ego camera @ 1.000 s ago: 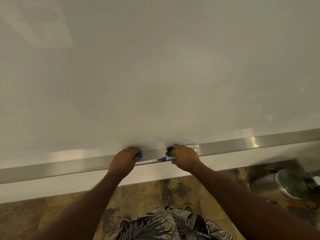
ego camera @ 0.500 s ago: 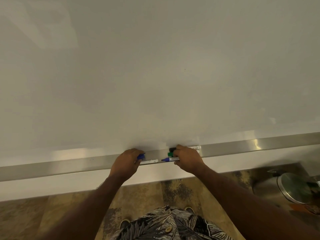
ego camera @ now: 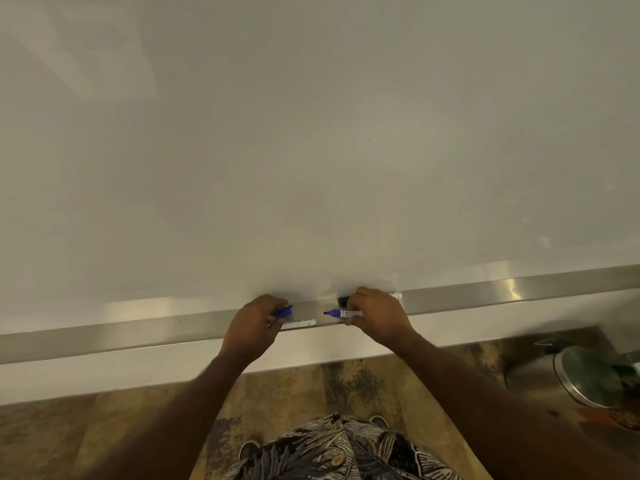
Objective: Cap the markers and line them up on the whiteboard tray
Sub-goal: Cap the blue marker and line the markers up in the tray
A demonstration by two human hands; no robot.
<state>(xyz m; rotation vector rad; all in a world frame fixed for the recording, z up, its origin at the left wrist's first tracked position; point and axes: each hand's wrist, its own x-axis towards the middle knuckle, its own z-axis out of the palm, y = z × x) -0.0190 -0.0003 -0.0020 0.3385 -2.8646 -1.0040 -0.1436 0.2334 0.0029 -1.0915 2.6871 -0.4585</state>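
Note:
A long metal tray (ego camera: 467, 297) runs under the whiteboard (ego camera: 311, 150). My right hand (ego camera: 375, 317) grips an uncapped blue marker (ego camera: 341, 313), its tip pointing left over the tray. My left hand (ego camera: 254, 322) pinches a blue cap (ego camera: 284, 311) just left of that tip, a small gap between them. A white marker (ego camera: 298, 323) lies on the tray under my left fingers. A black-ended marker (ego camera: 343, 300) lies behind my right hand, its white end (ego camera: 394, 295) showing on the other side.
A round metal bin (ego camera: 585, 374) stands on the patterned floor at the right, below the tray. My patterned shirt and shoes show at the bottom centre. The tray stretches bare to the far left and right.
My right hand has lifted the blue marker off the tray and the green piece beside it is now hidden. My left hand has raised the blue cap toward the marker tip.

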